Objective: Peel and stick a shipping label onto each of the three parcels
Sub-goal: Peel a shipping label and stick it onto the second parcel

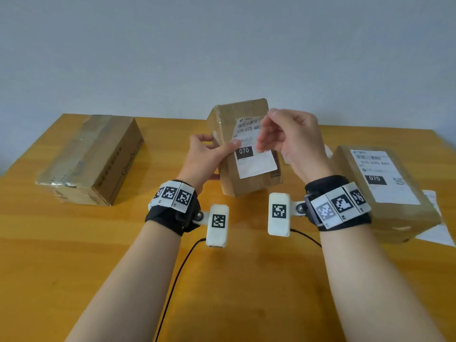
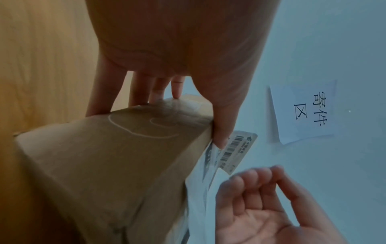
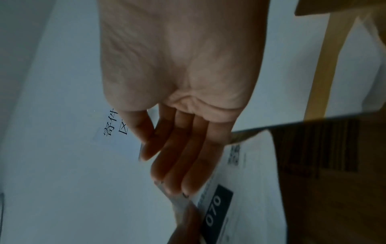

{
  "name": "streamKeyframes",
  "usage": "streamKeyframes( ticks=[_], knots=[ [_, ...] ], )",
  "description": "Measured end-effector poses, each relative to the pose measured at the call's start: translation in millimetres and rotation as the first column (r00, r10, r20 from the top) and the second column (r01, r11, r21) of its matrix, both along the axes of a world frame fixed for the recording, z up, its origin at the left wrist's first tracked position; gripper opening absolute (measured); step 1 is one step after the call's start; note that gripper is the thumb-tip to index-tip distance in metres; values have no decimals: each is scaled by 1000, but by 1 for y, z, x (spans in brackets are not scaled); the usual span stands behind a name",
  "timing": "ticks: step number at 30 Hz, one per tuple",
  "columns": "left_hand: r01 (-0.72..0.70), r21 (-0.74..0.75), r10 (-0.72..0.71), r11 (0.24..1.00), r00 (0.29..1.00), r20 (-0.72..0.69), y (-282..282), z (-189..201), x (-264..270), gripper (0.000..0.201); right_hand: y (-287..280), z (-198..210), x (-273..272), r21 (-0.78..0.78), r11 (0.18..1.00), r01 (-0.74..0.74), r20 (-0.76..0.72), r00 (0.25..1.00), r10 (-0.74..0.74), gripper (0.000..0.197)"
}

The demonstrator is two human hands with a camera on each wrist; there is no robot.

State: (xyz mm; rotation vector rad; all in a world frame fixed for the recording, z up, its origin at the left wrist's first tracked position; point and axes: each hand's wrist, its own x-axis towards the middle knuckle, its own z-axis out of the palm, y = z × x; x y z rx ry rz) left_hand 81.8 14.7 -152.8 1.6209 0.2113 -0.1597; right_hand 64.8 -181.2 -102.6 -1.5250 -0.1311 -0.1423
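My left hand (image 1: 217,148) holds the middle parcel (image 1: 229,178), a small brown box, tilted up off the table, fingers behind it. Its thumb (image 2: 221,130) presses on the white shipping label (image 1: 256,164) on the parcel's face. The label's barcode end (image 2: 238,148) stands loose past the box edge. My right hand (image 1: 269,130) hovers at the label's upper right with fingers loosely curled and holds nothing; its fingertips (image 3: 188,181) lie close over the label (image 3: 250,189). The right parcel (image 1: 394,213) carries a label (image 1: 385,178). The left parcel (image 1: 91,156) shows only tape.
White backing sheets (image 1: 439,233) lie under and beside the right parcel. A paper sign (image 2: 303,112) with printed characters hangs on the grey wall behind the wooden table (image 1: 74,267). Black cables run from both wrist cameras toward me.
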Motion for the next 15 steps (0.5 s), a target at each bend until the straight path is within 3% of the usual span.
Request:
streamKeyframes(
  ticks=[2,5,11,15],
  knots=[
    [25,12,-25,1000,999,23,-2,-1,3,81,6,-6,3,-15,997,-80,-9,997,79,33],
    [76,22,-78,997,995,60,-2,0,6,72,11,-16,9,-13,994,-104,26,994,104,35],
    [143,20,-144,990,985,95,5,4,13,52,10,-24,15,43,997,-70,105,992,65,31],
    [206,52,-210,977,971,110,8,7,17,38,13,-26,13,-65,997,-35,178,983,46,32]
  ],
)
